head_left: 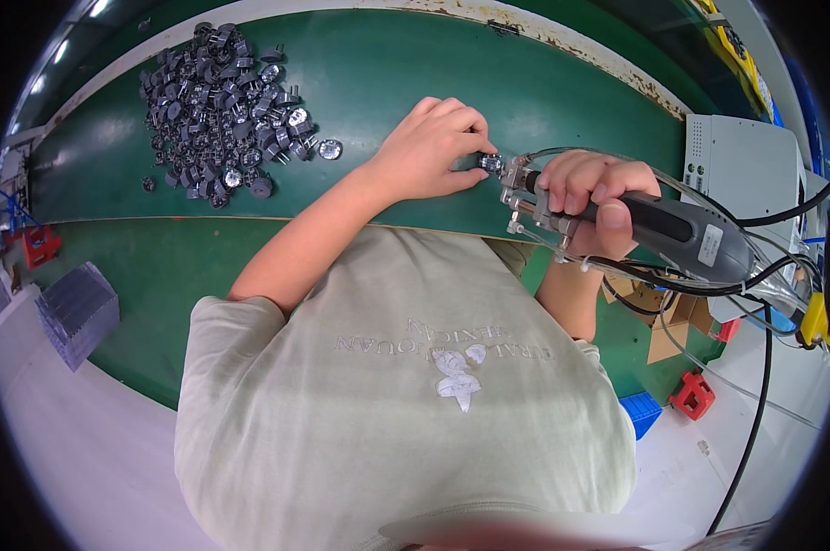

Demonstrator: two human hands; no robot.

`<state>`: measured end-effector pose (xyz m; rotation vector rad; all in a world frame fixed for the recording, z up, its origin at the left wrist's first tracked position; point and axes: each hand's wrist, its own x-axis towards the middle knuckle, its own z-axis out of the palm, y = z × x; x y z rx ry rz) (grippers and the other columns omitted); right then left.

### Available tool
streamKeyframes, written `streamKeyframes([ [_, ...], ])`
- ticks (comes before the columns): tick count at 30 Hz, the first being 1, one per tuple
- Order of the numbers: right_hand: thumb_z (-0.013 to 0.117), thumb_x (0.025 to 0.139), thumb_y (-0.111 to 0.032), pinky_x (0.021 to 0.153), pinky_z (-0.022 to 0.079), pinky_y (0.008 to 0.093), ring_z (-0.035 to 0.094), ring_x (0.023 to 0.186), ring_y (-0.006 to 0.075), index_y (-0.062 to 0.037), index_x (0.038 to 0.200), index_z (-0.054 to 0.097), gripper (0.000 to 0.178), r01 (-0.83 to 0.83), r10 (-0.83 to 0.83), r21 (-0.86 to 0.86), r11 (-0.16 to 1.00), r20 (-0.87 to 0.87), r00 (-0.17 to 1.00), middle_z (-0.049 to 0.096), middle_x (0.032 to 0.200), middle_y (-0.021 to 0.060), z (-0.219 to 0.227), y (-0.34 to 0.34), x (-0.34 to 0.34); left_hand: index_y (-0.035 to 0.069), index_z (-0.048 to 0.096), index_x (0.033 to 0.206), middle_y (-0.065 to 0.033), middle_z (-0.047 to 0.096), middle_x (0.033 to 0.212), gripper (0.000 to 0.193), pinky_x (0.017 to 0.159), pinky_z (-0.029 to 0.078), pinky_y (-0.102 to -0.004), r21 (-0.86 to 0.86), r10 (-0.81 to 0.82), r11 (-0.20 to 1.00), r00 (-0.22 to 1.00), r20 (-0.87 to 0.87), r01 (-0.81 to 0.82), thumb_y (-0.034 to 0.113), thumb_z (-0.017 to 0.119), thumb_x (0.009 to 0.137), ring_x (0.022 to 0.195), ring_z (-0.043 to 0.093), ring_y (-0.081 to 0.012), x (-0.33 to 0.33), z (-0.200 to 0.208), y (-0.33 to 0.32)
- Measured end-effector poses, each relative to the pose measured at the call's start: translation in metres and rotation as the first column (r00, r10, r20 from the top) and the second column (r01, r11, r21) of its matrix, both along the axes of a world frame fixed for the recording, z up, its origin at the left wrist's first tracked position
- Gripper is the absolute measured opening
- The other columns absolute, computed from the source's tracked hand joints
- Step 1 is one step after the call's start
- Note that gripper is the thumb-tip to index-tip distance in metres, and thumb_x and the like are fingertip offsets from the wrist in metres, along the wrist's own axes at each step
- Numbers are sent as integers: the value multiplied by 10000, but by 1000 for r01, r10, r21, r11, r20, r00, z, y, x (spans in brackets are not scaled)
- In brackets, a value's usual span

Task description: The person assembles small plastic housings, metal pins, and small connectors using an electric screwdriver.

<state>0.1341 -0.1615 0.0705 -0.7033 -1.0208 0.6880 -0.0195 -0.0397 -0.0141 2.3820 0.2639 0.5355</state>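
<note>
Between the thumb and fingertips of my left hand [433, 151] is a small black round part [489, 163] with a shiny inner face, held over the green bench top [378, 55]. My right hand [599, 188] is wrapped round a grey-and-black powered hand screwdriver [695, 234] with a metal nose and thin clear hoses. The tool's nose points left and is right beside the small part; whether its tip touches cannot be made out. On the left of the bench lies a heap of similar black parts [204, 115], some with prongs. One loose part [330, 149] sits at the heap's right edge.
A light grey machine box [741, 165] stands at the bench's right end. Black cables [766, 404] and hoses run from the tool down the right side. Below are a cardboard box [672, 331], a blue bin [642, 413], red stands [692, 396] and a grey crate [80, 317].
</note>
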Motion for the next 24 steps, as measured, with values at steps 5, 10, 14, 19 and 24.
streamKeyframes([
  [5, 726, 858, -135, 567, 508, 385, 519, 512, 177, -35, 847, 490, 257, -1, 1, 7, 1000, 15, 1000, 542, 616, 72, 0, 0, -2, 146, 717, 974, 18, 602, 993, 245, 922, 389, -363, -9, 3, 1000, 1000, -3, -3, 223, 766, 746, 991, 557, -201, -1, 0, -1],
  [10, 709, 867, -113, 573, 519, 373, 518, 518, 173, -30, 847, 489, 236, -9, 8, 7, 1000, 50, 999, 541, 611, 64, -1, 5, -4, 144, 721, 964, 19, 600, 989, 238, 922, 389, -366, -12, 5, 1000, 1000, 1, -5, 219, 767, 744, 989, 556, -202, 0, -1, 1],
  [14, 683, 876, -238, 581, 505, 407, 534, 522, 208, -49, 786, 495, 282, 43, -28, -106, 993, 139, 990, 532, 604, 74, 5, 5, -12, 136, 724, 951, 18, 600, 995, 243, 904, 388, -363, -7, -3, 1000, 1000, 2, 3, 212, 768, 724, 994, 552, -200, 0, -1, 2],
  [19, 736, 720, -24, 593, 514, 296, 605, 573, 197, -32, 778, 548, 197, 66, 5, -143, 988, 446, 895, 627, 663, 79, 6, 12, -10, 145, 738, 906, 32, 590, 941, 206, 871, 387, -359, 63, -1, 998, 1000, 7, 1, 249, 768, 730, 995, 539, -184, -2, 4, 3],
  [24, 721, 740, -2, 568, 504, 320, 592, 553, 208, -17, 798, 561, 170, 47, -41, -147, 988, 46, 998, 615, 638, 100, -2, 11, -14, 144, 732, 910, 12, 585, 930, 198, 854, 395, -364, 51, -12, 999, 998, 67, 8, 235, 755, 736, 984, 541, -203, 1, -4, 2],
])
